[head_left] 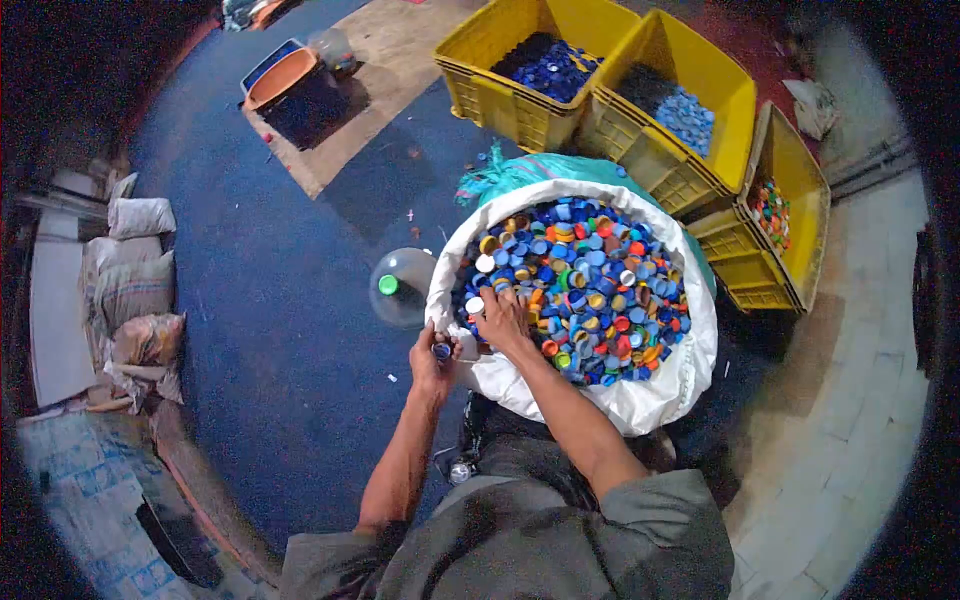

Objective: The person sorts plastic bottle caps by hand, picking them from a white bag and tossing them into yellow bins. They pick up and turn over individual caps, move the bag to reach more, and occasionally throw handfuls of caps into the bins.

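A white sack (700, 355) with a rolled-down rim stands in front of me, filled with bottle caps (600, 290) of many colours, mostly blue. My right hand (505, 318) lies on the caps near the sack's left side, its fingers bent round a white cap (475, 305). Just outside the left rim, my left hand (434, 362) is curled round a dark blue cap (441, 351). A clear round container (408, 290) with a green cap (388, 285) on it rests on the floor left of the sack.
Yellow crates (500, 98) at the top and right hold dark blue, light blue and mixed caps. An orange tub (282, 78) sits at the upper left. Stuffed sacks (135, 285) line the left side. Teal sacking (570, 168) lies behind the white sack.
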A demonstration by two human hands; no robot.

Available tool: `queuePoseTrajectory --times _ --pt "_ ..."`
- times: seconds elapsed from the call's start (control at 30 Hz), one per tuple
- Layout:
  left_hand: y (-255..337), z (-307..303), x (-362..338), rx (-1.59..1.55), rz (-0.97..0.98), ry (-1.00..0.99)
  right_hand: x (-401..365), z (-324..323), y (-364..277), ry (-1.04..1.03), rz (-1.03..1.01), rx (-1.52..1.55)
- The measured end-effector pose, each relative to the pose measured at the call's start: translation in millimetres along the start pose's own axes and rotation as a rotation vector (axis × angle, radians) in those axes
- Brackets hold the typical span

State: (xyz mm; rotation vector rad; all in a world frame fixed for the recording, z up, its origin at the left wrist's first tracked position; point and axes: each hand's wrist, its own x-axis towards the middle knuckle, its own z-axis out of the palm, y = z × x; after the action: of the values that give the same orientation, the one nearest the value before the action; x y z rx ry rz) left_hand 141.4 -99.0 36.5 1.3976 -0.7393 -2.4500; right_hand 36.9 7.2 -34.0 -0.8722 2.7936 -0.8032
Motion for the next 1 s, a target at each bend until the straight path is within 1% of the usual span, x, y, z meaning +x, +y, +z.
queuePoseTrajectory --times 0.07,0.13,0.17,0.2,0.27,0.37,0.47,0.57,0.6,0.63,0.7,0.73,0.77,0.83,0.87,0.9,0.93,0.97,1.0 --pt "3.6 -4.6 -9.8 0.012 -0.010 0.052 5.3 10.1 -2.4 -0.061 -0.049 -0.047" --pt "1.0 -15.6 -9.8 0.003 -0.008 0.037 8.5 15.0 -6.3 -0.115 -0.078 -0.128" --pt "-2.2 -20.8 -9.5 -0.002 -0.011 0.028 9.2 17.1 -7.1 -0.109 -0.079 -0.139" --pt "-3.5 -21.9 -11.1 -0.037 -0.002 -0.024 9.5 19.7 -7.1 -0.103 -0.078 -0.151" --pt "-6.5 -20.2 -11.8 0.011 0.020 0.004 9.0 27.7 -4.4 -0.077 -0.062 -0.153" --pt "-12.7 -19.3 -5.2 0.147 0.099 0.013 10.7 25.0 -8.0 -0.157 0.016 -0.133" --pt "-8.0 0.4 1.4 0.353 0.179 0.033 7.2 19.3 -8.0 -0.044 0.083 0.025" --pt "-8.9 16.3 21.4 0.609 0.385 -0.073 3.6 2.4 3.1 0.068 0.126 0.339" --pt "-14.6 14.3 44.2 0.772 0.475 -0.044 0.2 -0.2 10.0 0.185 0.090 0.417" --pt "-18.1 23.0 53.6 0.917 0.624 -0.021 -3.8 -8.2 13.7 0.209 0.157 0.550" --pt "-23.5 40.5 77.4 1.045 0.748 -0.007 -15.2 -28.3 21.6 0.257 0.287 0.813" --pt "-25.1 46.9 85.7 1.145 0.782 0.008 -21.6 -42.2 25.2 0.224 0.391 1.022" --pt "-28.0 52.3 94.8 1.192 0.828 -0.007 -29.5 -56.5 28.0 0.249 0.393 1.265" --pt "-32.1 61.5 112.5 1.291 0.927 -0.036 -45.2 -80.2 40.0 0.193 0.606 1.446" --pt "-33.4 65.2 116.1 1.375 0.908 -0.015 -53.3 -87.9 45.7 0.184 0.592 1.542" --pt "-35.0 66.6 120.8 1.388 0.931 -0.034 -60.4 -93.7 50.5 0.177 0.576 1.638" --pt "-36.1 67.0 125.7 1.399 0.952 -0.053 -65.2 -98.0 54.2 0.178 0.508 1.693" --pt "-38.2 66.7 129.8 1.412 0.973 -0.070 -71.1 -102.3 56.9 0.180 0.551 1.680" --pt "-37.9 69.2 129.9 1.412 0.935 -0.097 -75.9 -110.3 55.0 0.182 0.594 1.669"
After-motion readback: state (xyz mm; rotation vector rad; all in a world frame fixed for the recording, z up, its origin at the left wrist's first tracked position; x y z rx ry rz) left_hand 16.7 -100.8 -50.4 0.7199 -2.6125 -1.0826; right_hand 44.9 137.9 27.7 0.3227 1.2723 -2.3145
